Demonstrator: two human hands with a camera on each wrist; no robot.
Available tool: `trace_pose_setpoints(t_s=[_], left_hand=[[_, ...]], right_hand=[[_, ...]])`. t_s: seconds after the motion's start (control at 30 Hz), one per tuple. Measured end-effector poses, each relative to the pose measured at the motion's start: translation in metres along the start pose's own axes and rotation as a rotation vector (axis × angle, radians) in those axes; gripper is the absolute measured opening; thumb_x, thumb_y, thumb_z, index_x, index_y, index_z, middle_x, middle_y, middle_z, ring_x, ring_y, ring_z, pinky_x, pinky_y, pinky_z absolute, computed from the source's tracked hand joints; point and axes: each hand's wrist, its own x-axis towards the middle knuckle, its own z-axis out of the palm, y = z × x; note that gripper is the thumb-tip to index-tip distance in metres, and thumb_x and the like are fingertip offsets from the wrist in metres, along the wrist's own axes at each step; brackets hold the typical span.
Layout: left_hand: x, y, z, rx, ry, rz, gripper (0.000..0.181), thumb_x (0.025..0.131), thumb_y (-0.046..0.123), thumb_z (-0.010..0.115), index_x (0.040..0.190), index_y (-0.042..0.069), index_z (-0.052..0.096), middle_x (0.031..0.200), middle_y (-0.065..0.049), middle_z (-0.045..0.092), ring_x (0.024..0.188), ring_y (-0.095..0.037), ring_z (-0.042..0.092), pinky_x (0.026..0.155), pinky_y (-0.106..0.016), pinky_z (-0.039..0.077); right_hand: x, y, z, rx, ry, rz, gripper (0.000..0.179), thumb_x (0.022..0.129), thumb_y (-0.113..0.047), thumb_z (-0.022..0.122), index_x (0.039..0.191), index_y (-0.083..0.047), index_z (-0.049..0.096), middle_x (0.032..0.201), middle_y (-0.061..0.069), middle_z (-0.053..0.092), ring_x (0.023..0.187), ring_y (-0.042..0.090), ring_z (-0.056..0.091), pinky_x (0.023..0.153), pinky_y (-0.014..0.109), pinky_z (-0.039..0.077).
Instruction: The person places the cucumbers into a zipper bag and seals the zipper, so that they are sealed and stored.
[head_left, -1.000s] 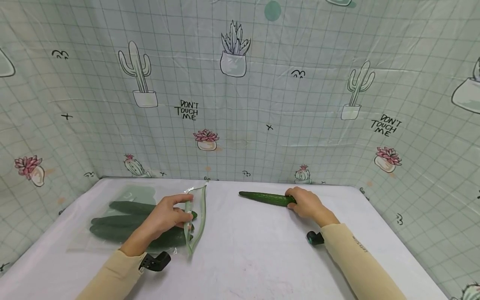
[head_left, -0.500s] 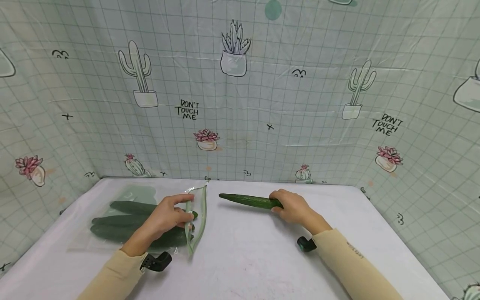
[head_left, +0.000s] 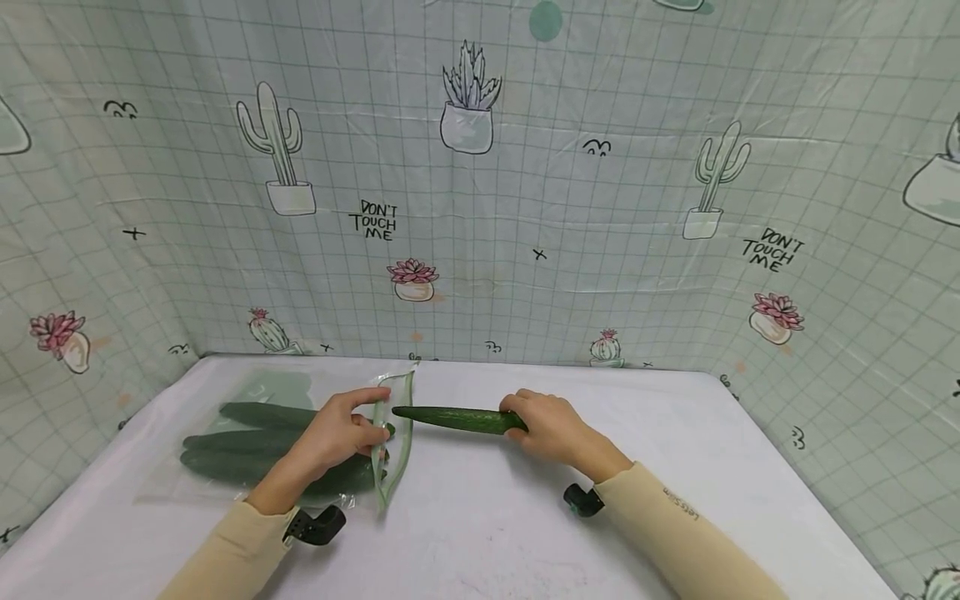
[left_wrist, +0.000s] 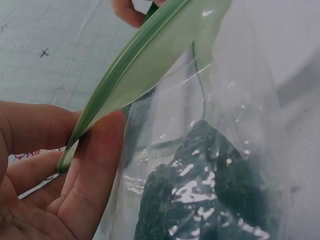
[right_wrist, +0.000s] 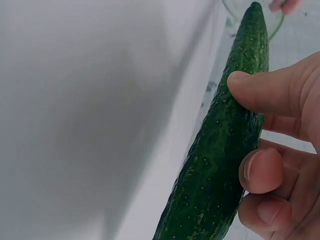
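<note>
My right hand [head_left: 551,425] grips a dark green cucumber [head_left: 453,419] around its right end. The cucumber's narrow tip points left and overlaps the mouth of a clear zip bag [head_left: 403,450] in the head view. The bag lies on its side with its green-edged mouth spread apart, facing right. My left hand [head_left: 333,429] pinches the bag's rim between thumb and fingers, as the left wrist view shows at the green zip strip [left_wrist: 107,82]. Several cucumbers [head_left: 232,454] lie side by side inside the bag, partly covered by my left hand and forearm.
A white-covered table [head_left: 480,533] carries everything. Behind it and at both sides hangs a grid-patterned curtain [head_left: 495,208] with cactus drawings. Each wrist wears a black camera, such as the left wrist camera [head_left: 318,525].
My right hand has carried the cucumber leftward across the table, bringing its tip to the bag's mouth. My left hand and the bag have stayed in place.
</note>
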Motion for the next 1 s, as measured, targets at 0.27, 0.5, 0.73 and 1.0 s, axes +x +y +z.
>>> trace_pose_setpoints(t_s=[0.27, 0.5, 0.73, 1.0], left_hand=[[0.0, -0.003, -0.001, 0.003, -0.014, 0.009, 0.065, 0.086, 0.0, 0.065, 0.144, -0.002, 0.038, 0.067, -0.014, 0.064, 0.07, -0.03, 0.065, 0.067, -0.039, 0.057], [0.0, -0.003, 0.001, 0.005, -0.038, 0.01, 0.063, 0.086, -0.001, 0.065, 0.144, -0.004, 0.038, 0.07, -0.012, 0.065, 0.072, -0.025, 0.065, 0.067, -0.038, 0.056], [0.001, -0.004, 0.002, 0.005, -0.033, 0.008, 0.064, 0.086, 0.001, 0.066, 0.144, -0.003, 0.038, 0.076, -0.016, 0.067, 0.071, -0.025, 0.065, 0.066, -0.038, 0.056], [0.001, -0.004, 0.001, 0.005, -0.032, 0.008, 0.064, 0.086, 0.0, 0.066, 0.143, -0.004, 0.039, 0.08, -0.02, 0.067, 0.07, -0.024, 0.065, 0.065, -0.039, 0.057]], right_hand=[[0.027, -0.019, 0.014, -0.006, -0.03, -0.015, 0.029, 0.087, -0.025, 0.07, 0.114, -0.016, 0.064, 0.105, -0.002, 0.063, 0.084, 0.016, 0.06, 0.07, 0.036, 0.05], [0.054, -0.036, 0.022, 0.008, -0.064, -0.013, 0.032, 0.088, -0.026, 0.069, 0.118, -0.016, 0.064, 0.109, -0.001, 0.063, 0.091, 0.017, 0.061, 0.076, 0.037, 0.05], [0.073, -0.046, 0.031, 0.011, -0.087, -0.018, 0.033, 0.089, -0.028, 0.069, 0.119, -0.017, 0.063, 0.109, -0.002, 0.064, 0.093, 0.016, 0.061, 0.079, 0.037, 0.05], [0.089, -0.059, 0.033, 0.013, -0.088, -0.027, 0.031, 0.087, -0.027, 0.071, 0.116, -0.017, 0.065, 0.104, -0.002, 0.065, 0.088, 0.014, 0.06, 0.073, 0.034, 0.05]])
